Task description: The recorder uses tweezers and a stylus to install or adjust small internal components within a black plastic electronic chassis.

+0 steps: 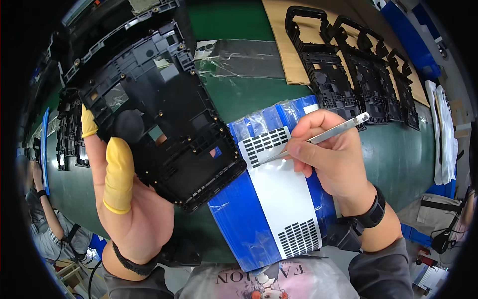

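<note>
My left hand, with yellow finger cots on its thumb and another finger, grips a black plastic frame and holds it raised and tilted at the left. Brass-coloured inserts dot the frame, and it has several cut-out openings. In my right hand is a pair of metal tweezers, its tips at a white sheet. Rows of small black rectangular pads cover the sheet's far end, with more at its near end. Beneath the sheet lies a blue block wrapped with clear tape. Whether the tips pinch a pad I cannot tell.
Several more black frames lie on cardboard at the far right. Clear plastic bags rest on the green table. Other black parts stand at the left, near another person's arm. White sheets hang over the right edge.
</note>
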A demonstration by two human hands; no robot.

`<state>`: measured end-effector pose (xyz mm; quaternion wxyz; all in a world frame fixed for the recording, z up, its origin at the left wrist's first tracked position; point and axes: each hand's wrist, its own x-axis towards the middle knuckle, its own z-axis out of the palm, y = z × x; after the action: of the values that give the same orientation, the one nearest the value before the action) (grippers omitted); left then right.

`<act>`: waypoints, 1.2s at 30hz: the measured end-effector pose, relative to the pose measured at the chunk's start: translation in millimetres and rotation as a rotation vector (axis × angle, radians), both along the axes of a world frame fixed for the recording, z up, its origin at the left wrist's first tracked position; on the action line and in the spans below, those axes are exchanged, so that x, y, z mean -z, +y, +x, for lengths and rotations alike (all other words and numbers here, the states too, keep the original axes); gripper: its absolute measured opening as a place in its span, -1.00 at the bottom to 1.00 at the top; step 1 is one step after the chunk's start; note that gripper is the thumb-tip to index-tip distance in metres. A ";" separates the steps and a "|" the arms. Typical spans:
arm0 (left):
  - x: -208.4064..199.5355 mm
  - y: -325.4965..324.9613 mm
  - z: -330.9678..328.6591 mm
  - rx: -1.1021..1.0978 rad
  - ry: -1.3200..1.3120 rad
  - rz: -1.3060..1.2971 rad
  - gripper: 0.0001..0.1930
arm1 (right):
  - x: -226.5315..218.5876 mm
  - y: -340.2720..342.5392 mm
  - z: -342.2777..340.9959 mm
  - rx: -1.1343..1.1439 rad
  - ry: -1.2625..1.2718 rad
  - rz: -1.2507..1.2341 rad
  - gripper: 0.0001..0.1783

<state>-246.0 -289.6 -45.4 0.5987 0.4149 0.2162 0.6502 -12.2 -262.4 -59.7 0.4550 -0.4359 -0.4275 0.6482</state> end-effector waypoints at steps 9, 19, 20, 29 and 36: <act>-6.0 -1.2 8.5 -0.134 0.052 -0.076 -0.56 | -4.8 -2.3 -0.1 0.015 -0.046 -0.023 -0.85; -23.9 -29.7 52.7 0.260 -0.208 -0.468 -0.44 | -42.7 -64.3 -11.3 -0.056 0.154 0.169 -0.74; -22.4 -30.6 52.7 0.265 -0.204 -0.459 -0.44 | -40.4 -65.1 -13.8 -0.035 0.151 0.166 -0.75; -18.7 -31.7 51.9 0.241 -0.184 -0.388 -0.44 | -33.3 -59.4 -13.4 -0.011 0.165 0.184 -0.78; -17.0 -30.6 49.1 0.260 -0.198 -0.386 -0.42 | -32.9 -58.4 -14.4 -0.023 0.134 0.165 -0.77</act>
<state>-196.9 -320.2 -28.4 0.7636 0.2513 0.2216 0.5519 -26.6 -320.8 -26.8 0.5096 -0.3478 -0.4529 0.6437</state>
